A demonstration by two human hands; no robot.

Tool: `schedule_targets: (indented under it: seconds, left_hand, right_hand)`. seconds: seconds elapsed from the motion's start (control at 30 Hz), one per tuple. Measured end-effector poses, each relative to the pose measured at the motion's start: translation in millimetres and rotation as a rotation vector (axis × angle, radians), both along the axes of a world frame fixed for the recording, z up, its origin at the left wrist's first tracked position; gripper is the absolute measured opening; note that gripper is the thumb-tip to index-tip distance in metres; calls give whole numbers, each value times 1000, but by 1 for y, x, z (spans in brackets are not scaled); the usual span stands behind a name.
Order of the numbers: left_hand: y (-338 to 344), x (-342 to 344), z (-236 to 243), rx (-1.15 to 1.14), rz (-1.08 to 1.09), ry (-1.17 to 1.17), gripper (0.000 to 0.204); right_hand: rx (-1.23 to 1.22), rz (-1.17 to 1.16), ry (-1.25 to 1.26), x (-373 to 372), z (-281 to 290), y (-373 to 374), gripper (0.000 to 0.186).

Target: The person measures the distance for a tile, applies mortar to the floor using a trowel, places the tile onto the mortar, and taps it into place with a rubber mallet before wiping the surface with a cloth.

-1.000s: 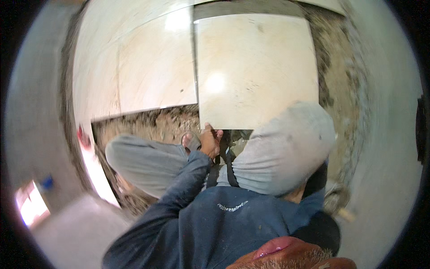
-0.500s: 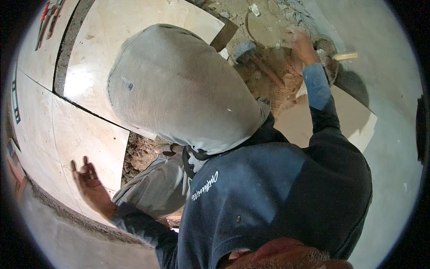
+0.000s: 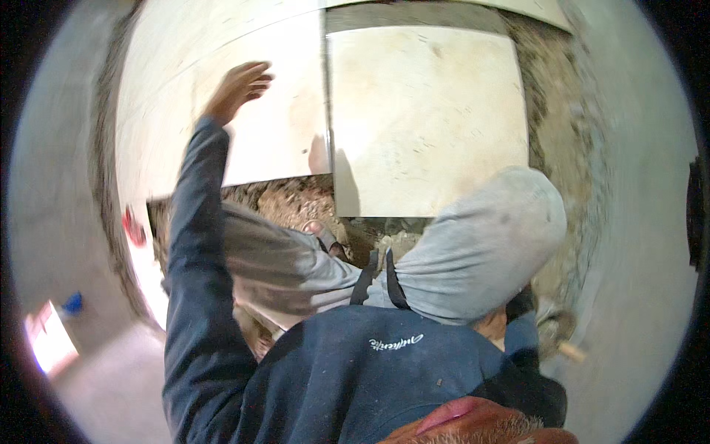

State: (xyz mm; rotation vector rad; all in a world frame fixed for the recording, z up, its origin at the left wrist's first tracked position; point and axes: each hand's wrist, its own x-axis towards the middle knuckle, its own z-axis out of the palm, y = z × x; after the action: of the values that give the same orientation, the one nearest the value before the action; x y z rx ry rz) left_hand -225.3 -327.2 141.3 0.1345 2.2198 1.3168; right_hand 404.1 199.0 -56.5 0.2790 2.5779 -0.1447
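Observation:
My left hand [image 3: 240, 90] hovers over a large cream tile [image 3: 277, 148] on the left, fingers loosely spread with nothing in them. Beside that tile lies a second cream tile [image 3: 429, 126], with a narrow dark joint between the two. Behind my raised right knee [image 3: 503, 237] the right sleeve [image 3: 521, 333] drops down, and the knee and leg hide my right hand. Close to that sleeve, a round dark container [image 3: 555, 322] stands with a light wooden handle [image 3: 571, 352] beside it, blurred.
Rough soil [image 3: 285, 198] shows below the tiles' near edges, around my foot [image 3: 322, 233]. A strip of bare mortar [image 3: 551, 96] runs along the right tile. Far left are a red object [image 3: 134, 228], a small blue object [image 3: 72, 303] and a bright panel [image 3: 50, 337].
The view has swung left onto the tiles. My left hand has reached forward over the left tile. My right hand has gone out of sight behind the knee; the hammer no longer shows.

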Motion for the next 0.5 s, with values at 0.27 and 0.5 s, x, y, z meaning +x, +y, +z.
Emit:
schedule_targets:
  seconds: [0.27,0.5]
  left_hand:
    - [-25,30,-196,-691,109,568,48]
    - [8,71,-223,-882,220,637,63]
  right_hand:
    - [-45,-331,176,-9,144,69,46]
    - [-443,-769,828,-163,332,42,62]
